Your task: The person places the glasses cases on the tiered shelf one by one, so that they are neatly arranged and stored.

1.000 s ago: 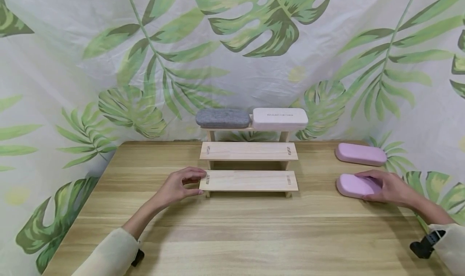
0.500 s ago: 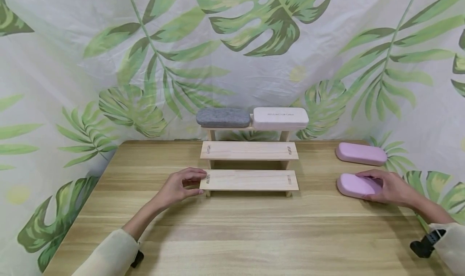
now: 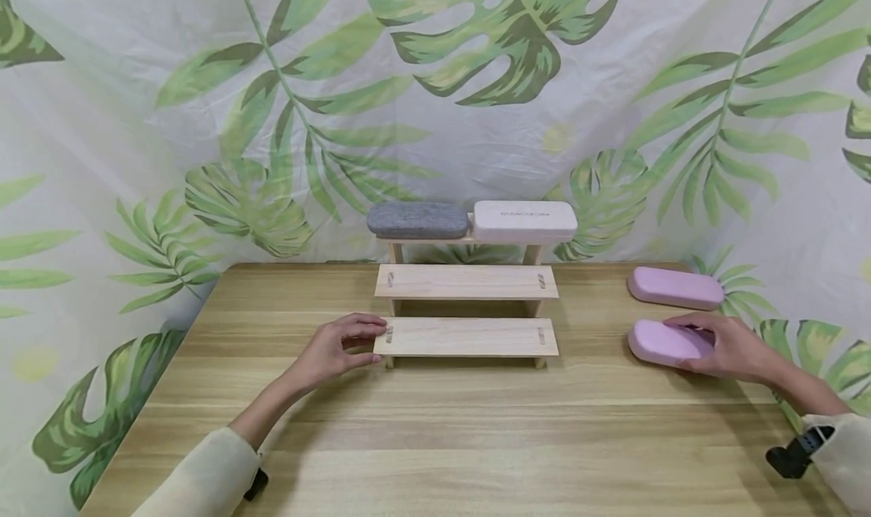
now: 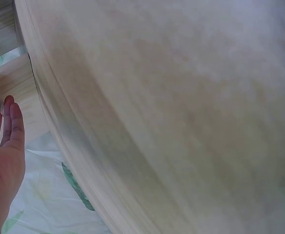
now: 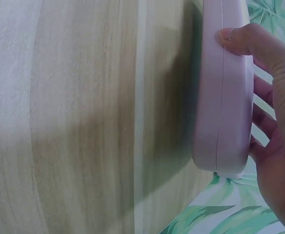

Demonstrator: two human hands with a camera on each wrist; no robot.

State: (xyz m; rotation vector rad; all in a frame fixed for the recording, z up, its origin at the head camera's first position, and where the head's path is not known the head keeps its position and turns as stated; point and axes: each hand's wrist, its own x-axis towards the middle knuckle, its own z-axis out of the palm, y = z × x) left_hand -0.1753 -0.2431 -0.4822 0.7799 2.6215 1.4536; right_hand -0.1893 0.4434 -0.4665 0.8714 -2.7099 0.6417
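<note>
A three-tier wooden display rack (image 3: 466,337) stands at the middle of the table in the head view. My left hand (image 3: 340,345) grips the left end of its lowest board, thumb at the front corner and fingers at the back one. In the left wrist view this hand (image 4: 5,165) shows only at the left edge. My right hand (image 3: 738,351) holds a pink glasses case (image 3: 663,342) by its right end. In the right wrist view the thumb lies along the side of the case (image 5: 220,107), and a shadow falls on the table beside it.
A second pink glasses case (image 3: 676,289) lies on the table (image 3: 476,456) just behind the held one. On the rack's top board sit a grey fabric case (image 3: 417,221) and a white case (image 3: 525,222). A leaf-print cloth (image 3: 476,147) hangs behind.
The pink glasses case in my right hand has risen slightly and shifted a little to the left. My left hand stays at the rack's lowest board.
</note>
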